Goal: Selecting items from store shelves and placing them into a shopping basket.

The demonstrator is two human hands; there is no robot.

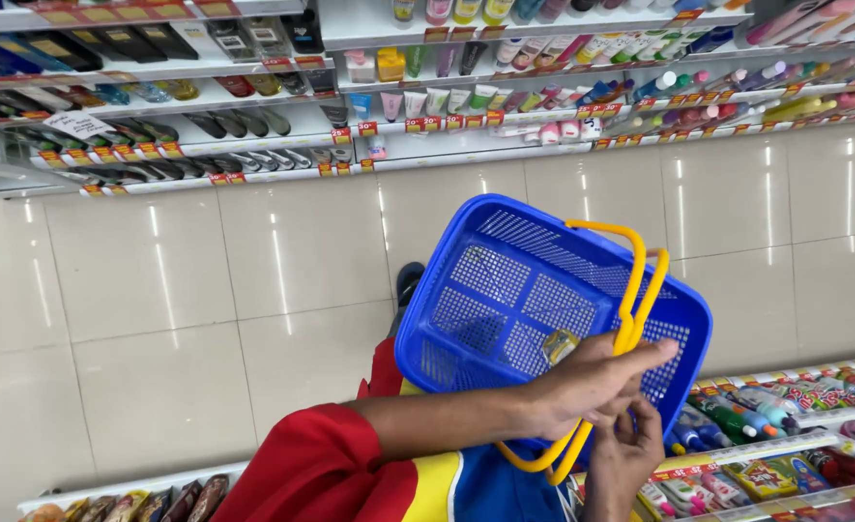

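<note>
Down the aisle we look, and the blue basket (543,300) is tipped on its side in front of the person, its open mesh face turned up toward the camera, held out over the pale tiled floor (157,319). The left hand (592,382) comes across from the red sleeve (321,464) and lies over the basket's near rim, fingers spread along the yellow handles (630,309) where they fold together; it presses and grips there rather than hanging the basket by its loop, which looks like why the basket sits tilted and not level. The right hand (625,454) is below it, fingers curled up around the lower run of the same yellow handles (how firmly it clenches, I cannot tell from this angle). Both hands meet at one corner, so the basket's weight pivots off that edge.

Inside, one small item (560,345) with a yellowish label rests against the mesh close to the left hand. Beyond, long white shelves (427,145) carry rows of tubes and bottles, dark packs at the left. At the lower right a nearer shelf (785,454) holds colourful small packets and bottles, just beside the hands.
</note>
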